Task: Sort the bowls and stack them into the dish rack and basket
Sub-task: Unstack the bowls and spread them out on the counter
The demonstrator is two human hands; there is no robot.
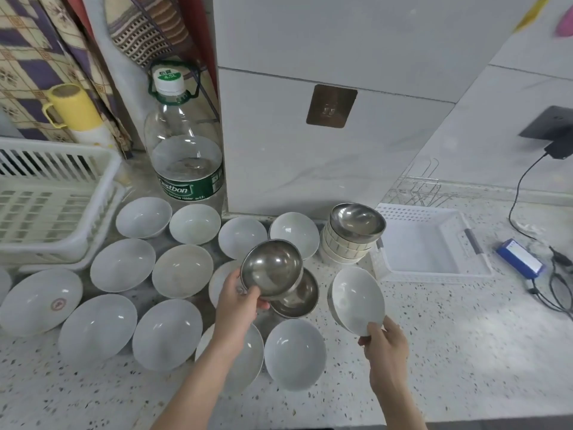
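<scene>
Two hands are raised over the worktop (465, 352): your left hand (237, 301) pinches the near rim of a steel bowl (271, 268), tilted above a second steel bowl (299, 297), while your right hand (386, 344) pinches the lower rim of a white bowl (356, 299) held on edge. The white basket (431, 243) at right and the dish rack (46, 200) at left hold no bowls. Beside the basket, a steel bowl tops a cream stack (347, 243); white bowls cover the worktop between rack and basket.
</scene>
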